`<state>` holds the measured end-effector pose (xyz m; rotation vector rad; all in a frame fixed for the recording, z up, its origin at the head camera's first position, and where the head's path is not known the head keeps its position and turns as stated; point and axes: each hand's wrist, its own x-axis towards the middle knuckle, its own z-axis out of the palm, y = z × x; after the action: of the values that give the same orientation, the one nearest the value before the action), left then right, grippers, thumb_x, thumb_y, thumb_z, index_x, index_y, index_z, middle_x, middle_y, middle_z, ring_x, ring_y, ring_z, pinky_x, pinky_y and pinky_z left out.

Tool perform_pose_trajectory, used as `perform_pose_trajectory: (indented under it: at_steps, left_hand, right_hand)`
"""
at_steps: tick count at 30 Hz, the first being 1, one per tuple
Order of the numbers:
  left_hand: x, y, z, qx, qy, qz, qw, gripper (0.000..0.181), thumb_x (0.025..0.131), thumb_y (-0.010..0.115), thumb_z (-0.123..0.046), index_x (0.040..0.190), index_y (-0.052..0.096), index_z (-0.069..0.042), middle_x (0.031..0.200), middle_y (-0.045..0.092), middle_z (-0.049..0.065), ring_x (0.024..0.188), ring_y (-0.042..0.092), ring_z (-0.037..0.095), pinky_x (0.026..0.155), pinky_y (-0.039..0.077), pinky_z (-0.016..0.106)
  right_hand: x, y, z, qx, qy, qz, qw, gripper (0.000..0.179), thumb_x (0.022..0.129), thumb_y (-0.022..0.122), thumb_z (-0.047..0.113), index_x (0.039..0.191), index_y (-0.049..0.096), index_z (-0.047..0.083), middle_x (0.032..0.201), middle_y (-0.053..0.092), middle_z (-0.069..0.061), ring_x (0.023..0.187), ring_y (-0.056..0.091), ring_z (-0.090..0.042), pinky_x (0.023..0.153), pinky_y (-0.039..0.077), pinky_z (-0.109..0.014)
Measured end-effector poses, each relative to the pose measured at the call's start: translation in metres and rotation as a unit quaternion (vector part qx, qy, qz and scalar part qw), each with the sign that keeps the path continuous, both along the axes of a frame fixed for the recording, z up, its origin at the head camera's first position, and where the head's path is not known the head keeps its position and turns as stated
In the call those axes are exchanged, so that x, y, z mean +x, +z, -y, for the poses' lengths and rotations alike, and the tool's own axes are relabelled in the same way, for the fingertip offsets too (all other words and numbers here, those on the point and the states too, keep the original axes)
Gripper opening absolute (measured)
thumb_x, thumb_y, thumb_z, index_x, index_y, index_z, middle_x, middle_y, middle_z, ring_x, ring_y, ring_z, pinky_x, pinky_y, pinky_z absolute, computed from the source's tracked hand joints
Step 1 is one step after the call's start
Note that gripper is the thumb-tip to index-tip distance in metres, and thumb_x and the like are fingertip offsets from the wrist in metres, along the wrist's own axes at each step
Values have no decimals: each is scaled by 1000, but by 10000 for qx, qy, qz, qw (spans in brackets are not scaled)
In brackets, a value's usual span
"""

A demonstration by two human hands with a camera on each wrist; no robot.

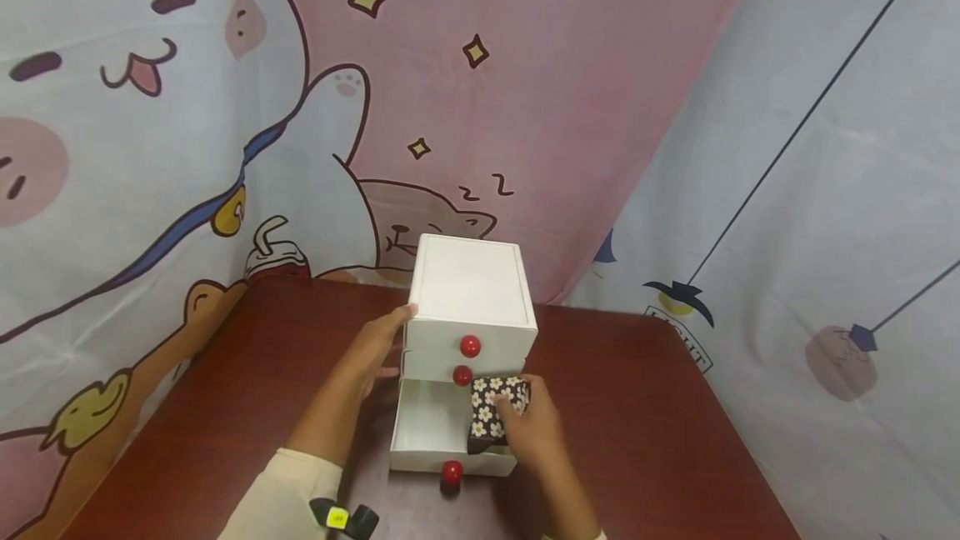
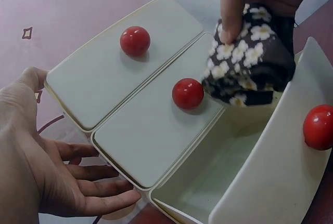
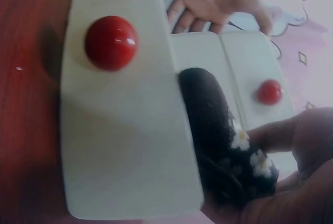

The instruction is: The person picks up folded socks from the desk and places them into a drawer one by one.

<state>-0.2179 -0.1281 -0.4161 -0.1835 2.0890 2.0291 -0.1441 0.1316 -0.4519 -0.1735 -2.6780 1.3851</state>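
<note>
A white drawer cabinet point(image 1: 471, 277) with red round knobs stands on the table. Its bottom drawer point(image 1: 427, 419) is pulled out, while the two above are closed. My right hand point(image 1: 536, 432) grips a folded black cloth with white flowers point(image 1: 486, 415), thumb on its top, over the right part of the pulled-out drawer. In the left wrist view the floral cloth point(image 2: 244, 60) hangs above the drawer's inside point(image 2: 218, 167). My left hand point(image 1: 372, 348) rests at the cabinet's left side, fingers extended; its thumb touches near the top edge. What the cloth item is exactly cannot be told.
The reddish-brown table point(image 1: 637, 415) extends on both sides of the cabinet. Behind it hangs a printed cartoon curtain point(image 1: 540, 107), close to the table's back edge. A red knob point(image 1: 452, 473) sticks out from the pulled-out drawer's front. A dark strap device point(image 1: 345, 517) sits at my left wrist.
</note>
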Motion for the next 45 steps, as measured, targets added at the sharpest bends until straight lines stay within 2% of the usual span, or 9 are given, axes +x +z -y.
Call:
perform_pose_trajectory:
  at_steps: [9,13,20,31,36,41,45]
  left_hand:
    - [0,0,2,-2,24,-14,10000,86,104,54,-65,166,43,-6,174,36,25,158,41,52,118,43,75]
    - [0,-1,2,36,35,-43,10000,86,104,55,-65,166,43,-7,176,32,25,159,39,52,118,42,76]
    - [0,-1,1,47,-28,-43,10000,84,103,56,-66,163,48,-7,172,39,24,158,41,51,117,43,76]
    - [0,0,1,-34,17,-69,10000,84,102,56,-65,162,49,-7,174,37,24,157,43,52,114,47,74]
    - [0,-1,0,-47,23,-84,10000,84,102,56,-65,162,50,-7,174,38,24,157,43,52,114,47,74]
    - [-1,-2,0,-17,-8,-94,10000,83,103,56,-65,163,48,-8,174,37,24,157,43,53,114,47,74]
    - [-1,-2,0,-20,-1,-107,9999,83,103,55,-64,164,48,-8,174,37,24,156,43,53,114,47,74]
  right_hand:
    - [-4,-10,24,448,-261,-135,9986,52,104,73,20,142,53,-9,121,72,-27,110,71,-38,97,57,-61]
    - [-4,-14,36,575,-169,-223,9980,54,102,74,17,141,52,-13,124,69,-31,118,69,-45,104,54,-65]
    - [-5,-19,51,512,40,-132,9986,56,101,70,11,140,49,-22,135,59,-42,134,58,-58,117,45,-70]
    - [-13,-24,59,501,339,46,9982,53,100,72,14,133,52,-22,130,61,-42,129,60,-56,114,46,-70]
    - [-15,-25,61,825,396,127,9957,51,99,74,16,127,56,-22,124,63,-42,123,63,-55,109,50,-69]
    - [-16,-26,62,1138,296,493,9918,48,102,74,19,126,60,-20,115,68,-38,106,69,-46,92,58,-63]
    - [-17,-26,63,1303,235,599,9894,47,100,76,21,125,64,-17,115,70,-36,108,70,-46,94,58,-63]
